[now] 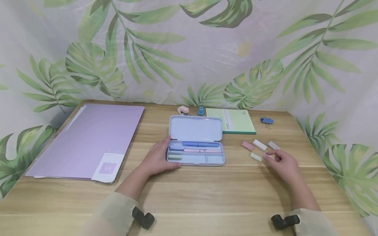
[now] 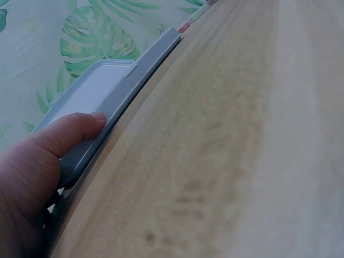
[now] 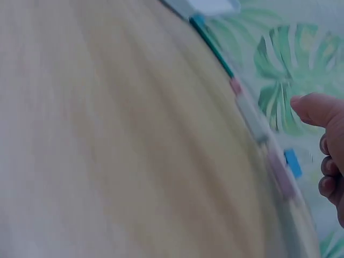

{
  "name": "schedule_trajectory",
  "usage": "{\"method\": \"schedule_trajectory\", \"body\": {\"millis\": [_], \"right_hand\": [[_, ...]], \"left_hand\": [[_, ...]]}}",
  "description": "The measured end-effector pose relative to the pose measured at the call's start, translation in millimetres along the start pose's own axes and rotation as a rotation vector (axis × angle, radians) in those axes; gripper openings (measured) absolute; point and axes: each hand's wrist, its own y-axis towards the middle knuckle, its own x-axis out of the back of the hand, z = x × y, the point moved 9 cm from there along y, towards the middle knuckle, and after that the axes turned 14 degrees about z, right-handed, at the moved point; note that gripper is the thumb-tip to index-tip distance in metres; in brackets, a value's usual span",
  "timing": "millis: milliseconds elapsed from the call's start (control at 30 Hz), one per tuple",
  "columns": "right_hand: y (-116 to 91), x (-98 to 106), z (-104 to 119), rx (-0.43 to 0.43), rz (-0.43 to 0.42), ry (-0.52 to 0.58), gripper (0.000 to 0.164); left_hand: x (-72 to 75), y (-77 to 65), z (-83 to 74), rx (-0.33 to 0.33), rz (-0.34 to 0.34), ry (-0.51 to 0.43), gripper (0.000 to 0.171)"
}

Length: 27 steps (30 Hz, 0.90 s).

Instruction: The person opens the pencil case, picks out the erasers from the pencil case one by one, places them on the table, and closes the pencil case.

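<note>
A pale blue pencil case (image 1: pixel 195 163) lies with its lid raised. Inside are blue pens (image 1: pixel 200 144), a pink pen (image 1: pixel 202 151) and a pale green eraser (image 1: pixel 175 157). My left hand (image 1: pixel 159 155) holds the case by its left end, thumb (image 2: pixel 80 129) along the front edge. My right hand (image 1: pixel 282 164) hovers by loose block erasers: pink (image 1: pixel 247 146), white (image 1: pixel 260 145), grey (image 1: pixel 274 145) and pale green (image 1: pixel 256 157). A purple eraser (image 3: pixel 280 174) is partly hidden under its fingertips in the head view. The right wrist view shows the thumb apart from it.
A large purple folder (image 1: pixel 97 141) covers the table's left side. Behind the case are a pink-and-white item (image 1: pixel 183 110), a small blue object (image 1: pixel 200 111) and a green notebook (image 1: pixel 236 121). A blue binder clip (image 1: pixel 267 121) lies at the back right.
</note>
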Motion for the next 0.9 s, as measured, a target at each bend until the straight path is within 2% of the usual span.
{"method": "schedule_trajectory", "body": {"millis": [200,433,567,733,900], "right_hand": [[15.3,-27.6,63.2,0.114,0.061,0.039,0.030],[29.6,-87.5,148.2,0.319,0.207,0.019,0.023],[34.9,-122.3,187.0,0.417,0.290,0.007,0.018],[39.4,-160.3,217.8,0.434,0.389,-0.071,0.019],[43.5,-178.9,235.3,0.457,0.427,-0.131,0.019]], "left_hand": [[0.7,-0.8,-0.6,0.003,0.004,-0.003,0.122],[1.0,-1.0,-0.1,-0.007,-0.005,0.004,0.121],[1.0,-1.3,-0.5,-0.015,-0.008,0.006,0.121],[1.0,-1.9,-1.1,-0.014,-0.004,0.006,0.121],[3.2,-2.3,-3.0,-0.034,-0.019,0.014,0.119]]}}
